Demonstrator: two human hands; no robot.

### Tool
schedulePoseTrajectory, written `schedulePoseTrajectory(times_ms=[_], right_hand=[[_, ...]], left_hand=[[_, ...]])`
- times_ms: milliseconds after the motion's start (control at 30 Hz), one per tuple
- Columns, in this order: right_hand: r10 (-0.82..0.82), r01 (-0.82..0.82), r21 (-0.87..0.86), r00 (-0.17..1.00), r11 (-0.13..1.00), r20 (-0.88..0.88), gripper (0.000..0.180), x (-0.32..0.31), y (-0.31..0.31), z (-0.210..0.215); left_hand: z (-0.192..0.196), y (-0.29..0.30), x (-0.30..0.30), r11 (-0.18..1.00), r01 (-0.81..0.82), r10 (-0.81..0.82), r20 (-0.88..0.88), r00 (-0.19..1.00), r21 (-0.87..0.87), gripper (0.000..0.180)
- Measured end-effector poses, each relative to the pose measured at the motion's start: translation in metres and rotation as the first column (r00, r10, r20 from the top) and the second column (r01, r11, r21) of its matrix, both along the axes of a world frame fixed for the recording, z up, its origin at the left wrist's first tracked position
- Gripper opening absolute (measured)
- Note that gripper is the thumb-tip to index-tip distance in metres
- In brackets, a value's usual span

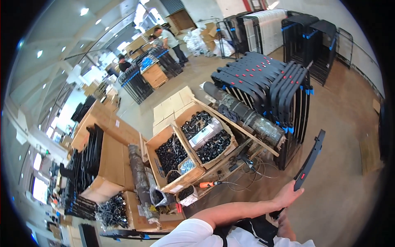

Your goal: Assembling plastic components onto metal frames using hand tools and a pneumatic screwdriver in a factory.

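Left hand (289,194), right of center low in the frame, has its fingers closed round a long black bar (309,162); the forearm crosses over from the lower middle. Bar is the part being worked with: tilted up toward the right of the frame, far end free in the air, one red insert just above the grip. Right hand (284,225) sits under that forearm at the lower edge, mostly hidden; can't tell whether it's gripping or loose, though a dark end shows close to it. Step in hand reads as handling/positioning the bar, nothing visibly joined to its upper end. Next move, my call: needs a firm left grip and a watched far end, since the black frames (263,74) with red inserts and blue clips stand near it, upper right of center. Orange-handled tool (207,184) lies mid-frame, well apart from both hands. Behind it, bins of small black parts (216,150), pale box (205,132) set among them; wrapped roll (259,119) runs alongside, between bins and frames. Floor (341,197) shows beneath the bar.
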State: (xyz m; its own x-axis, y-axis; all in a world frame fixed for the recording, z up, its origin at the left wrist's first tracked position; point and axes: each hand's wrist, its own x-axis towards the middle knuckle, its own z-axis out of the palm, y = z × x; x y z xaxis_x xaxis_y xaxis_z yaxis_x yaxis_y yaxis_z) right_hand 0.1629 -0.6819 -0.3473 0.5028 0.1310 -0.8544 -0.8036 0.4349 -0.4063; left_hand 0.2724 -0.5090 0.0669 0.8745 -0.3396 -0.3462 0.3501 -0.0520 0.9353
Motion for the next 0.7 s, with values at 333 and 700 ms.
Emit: schedulePoseTrajectory(times_ms=[333,700], right_hand=[[-0.199,0.190,0.060,0.950,0.980,0.240,0.061,0.107,0.039,0.055],[-0.449,0.493,-0.143,0.856,0.858,0.255,0.042,0.097,0.149,0.203]], left_hand=[[-0.042,0.073,-0.051,0.997,0.038,-0.047,0.144,0.988,0.063,0.031],[0.026,0.370,-0.107,0.903,-0.397,0.422,0.157,0.893,-0.164,0.023]])
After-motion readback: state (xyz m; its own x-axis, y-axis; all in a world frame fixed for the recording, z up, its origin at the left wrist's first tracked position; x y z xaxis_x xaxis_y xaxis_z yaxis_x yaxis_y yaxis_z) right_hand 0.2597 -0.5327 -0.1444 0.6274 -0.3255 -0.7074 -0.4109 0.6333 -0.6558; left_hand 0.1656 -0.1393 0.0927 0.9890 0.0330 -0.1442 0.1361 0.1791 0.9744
